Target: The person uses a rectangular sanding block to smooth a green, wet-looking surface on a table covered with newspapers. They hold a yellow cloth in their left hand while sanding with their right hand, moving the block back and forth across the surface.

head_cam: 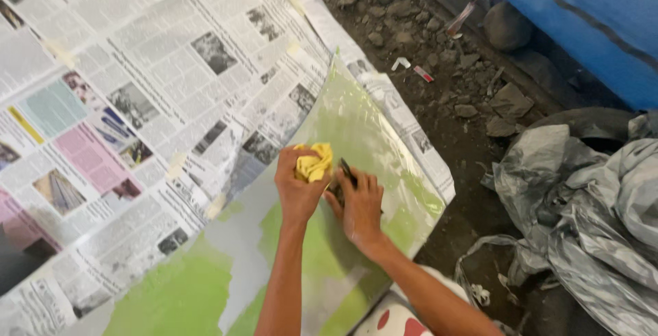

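Hands: two, left (299, 187), right (359, 206). Yellow cloth (314, 163): one. Green panel (356, 130): one. Dark tool (345, 175): apparently one. Grey tarp (589, 206): one. Newspaper (137, 103): several sheets.

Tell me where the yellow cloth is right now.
In the head view, centre frame: the yellow cloth is bunched in the left hand, against the green panel, beside the right hand.

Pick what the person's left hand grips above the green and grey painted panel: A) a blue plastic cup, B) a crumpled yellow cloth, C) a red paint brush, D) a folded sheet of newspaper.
B: the left hand closes around a crumpled yellow cloth over the green and grey painted panel.
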